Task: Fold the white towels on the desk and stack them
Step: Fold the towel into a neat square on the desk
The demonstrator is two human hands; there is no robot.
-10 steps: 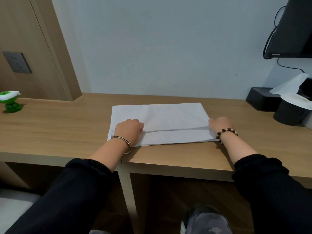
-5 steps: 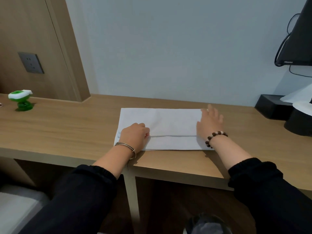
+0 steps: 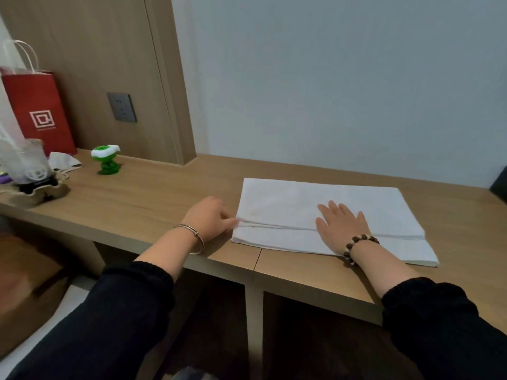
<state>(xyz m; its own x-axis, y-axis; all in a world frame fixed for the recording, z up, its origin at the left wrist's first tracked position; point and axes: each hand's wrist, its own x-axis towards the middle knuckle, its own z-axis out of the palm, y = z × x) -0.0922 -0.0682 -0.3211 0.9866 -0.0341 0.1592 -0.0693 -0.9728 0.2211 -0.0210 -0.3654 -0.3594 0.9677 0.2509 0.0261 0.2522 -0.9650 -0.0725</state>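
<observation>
Smoothing a half-made fold: the white towel lies flat on the wooden desk. It forms a wide rectangle whose near flap is turned over, so that the flap's free edge runs as a raised seam from the towel's left side to its right.

The right hand rests palm down on the towel's middle, across that seam. Its fingers are straight and slightly spread; it holds nothing and presses the layers flat. The left hand sits at the towel's left edge, over bare wood, with fingers curled. Thumb and forefinger pinch the cloth just where the seam ends.

Judged step: the first lengthwise fold is laid and is being squared; no stack is begun. The next move probably calls for a crosswise fold, one short side carried over to the other with corners matched. The pressing hand would have to lift clear first, and the pinch at the left edge is well placed to start the fold.

Materials: the towel is thin, matte and soft, with straight edges and a crisp crease; the desk is smooth wood-grain laminate. A metal bangle circles the left wrist and a bead bracelet the right.

Well to the left of the towel stand a green and white plastic toy, a crumpled pale cloth (whether it is another towel cannot be told) and a red paper bag with cord handles.
</observation>
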